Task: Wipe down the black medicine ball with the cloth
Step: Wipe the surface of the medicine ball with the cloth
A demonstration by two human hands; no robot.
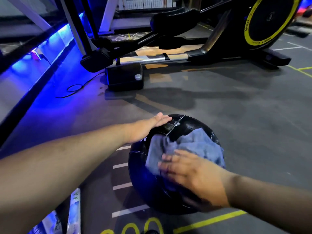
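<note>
A black medicine ball (184, 125) with white stitched seams sits on the dark gym floor in the lower middle of the view. My left hand (146, 128) lies flat on its upper left side, fingers straight. A crumpled grey-blue cloth (190, 144) is spread over the top and right of the ball. My right hand (190, 173) presses on the cloth's near edge with spread fingers; it looks blurred. The ball's near right side is hidden under that hand.
An elliptical trainer (263, 21) with a yellow-ringed flywheel stands behind the ball, its black base block (125, 78) at centre left. A black cable (74, 88) loops on the floor by a blue-lit ledge (50, 46). White and yellow lines mark the floor (236, 115).
</note>
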